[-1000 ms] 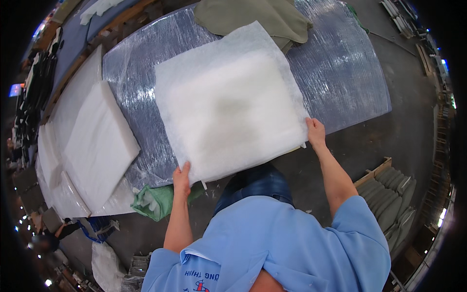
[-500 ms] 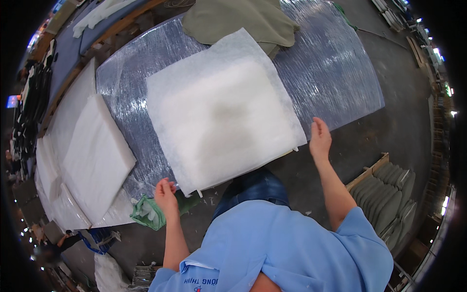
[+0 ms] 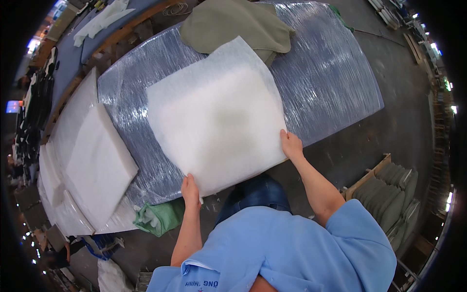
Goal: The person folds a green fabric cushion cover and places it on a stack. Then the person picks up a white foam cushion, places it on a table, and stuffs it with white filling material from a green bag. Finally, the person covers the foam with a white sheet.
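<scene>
A square sheet of fluffy white batting [image 3: 219,107] lies in front of me, its far edge thin and see-through. A faint grey patch shows through its middle; what lies beneath is mostly hidden. My left hand [image 3: 190,189] is closed on the sheet's near left corner. At the near right corner, my right hand [image 3: 292,145] grips the side edge, thumb on top. Under the sheet is a table [image 3: 331,73] wrapped in shiny clear film over a bluish surface. An olive-green fabric piece [image 3: 233,27] lies beyond the batting, partly covered by its far corner.
More white batting [image 3: 99,165] is stacked at the left. A green bag [image 3: 158,218] with white stuff hangs by the near left edge. Grey-green cushion-like pieces [image 3: 384,190] stand in a wooden-edged rack at right. A blue-topped bench [image 3: 114,29] is at far left.
Both hands have moved inward from beside the batting and taken hold of its near corners. The sheet's sides have drawn in, its right edge most.
</scene>
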A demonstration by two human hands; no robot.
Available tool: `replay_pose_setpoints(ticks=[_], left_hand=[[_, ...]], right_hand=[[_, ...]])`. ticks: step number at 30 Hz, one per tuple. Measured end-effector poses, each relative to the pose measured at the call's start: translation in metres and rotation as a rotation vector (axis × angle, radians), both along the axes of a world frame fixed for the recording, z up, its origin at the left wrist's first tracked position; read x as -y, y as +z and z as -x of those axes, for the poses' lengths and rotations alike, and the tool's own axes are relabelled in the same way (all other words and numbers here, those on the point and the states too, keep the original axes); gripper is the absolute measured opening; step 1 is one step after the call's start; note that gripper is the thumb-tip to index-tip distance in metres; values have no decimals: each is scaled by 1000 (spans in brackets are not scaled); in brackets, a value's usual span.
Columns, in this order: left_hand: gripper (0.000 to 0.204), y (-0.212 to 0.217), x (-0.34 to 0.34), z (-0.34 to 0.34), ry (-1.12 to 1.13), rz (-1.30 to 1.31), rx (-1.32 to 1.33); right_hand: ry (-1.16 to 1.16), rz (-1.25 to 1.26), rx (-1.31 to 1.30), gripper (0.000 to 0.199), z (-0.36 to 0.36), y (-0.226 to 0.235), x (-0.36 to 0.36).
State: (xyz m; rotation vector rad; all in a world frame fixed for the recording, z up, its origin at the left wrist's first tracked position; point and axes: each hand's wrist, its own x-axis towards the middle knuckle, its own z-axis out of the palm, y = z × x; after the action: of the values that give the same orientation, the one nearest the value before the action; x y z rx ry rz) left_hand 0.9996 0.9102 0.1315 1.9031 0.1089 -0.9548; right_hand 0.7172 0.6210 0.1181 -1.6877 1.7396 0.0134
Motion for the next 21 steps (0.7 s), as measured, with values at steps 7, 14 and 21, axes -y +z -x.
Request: replay_pose_setpoints(ticks=[7,14,21], left_hand=[[54,0,-3,-31,205,-22,-232],[68,3,3,-16,338,149,-442],[64,-1,-4,-7,373,337,-595]], right_hand=[[-119,-200,62,81,-5,-9,10],[-368,-435,318,99,13,-40,14],[-426,-584,544,94,17,-32,24]])
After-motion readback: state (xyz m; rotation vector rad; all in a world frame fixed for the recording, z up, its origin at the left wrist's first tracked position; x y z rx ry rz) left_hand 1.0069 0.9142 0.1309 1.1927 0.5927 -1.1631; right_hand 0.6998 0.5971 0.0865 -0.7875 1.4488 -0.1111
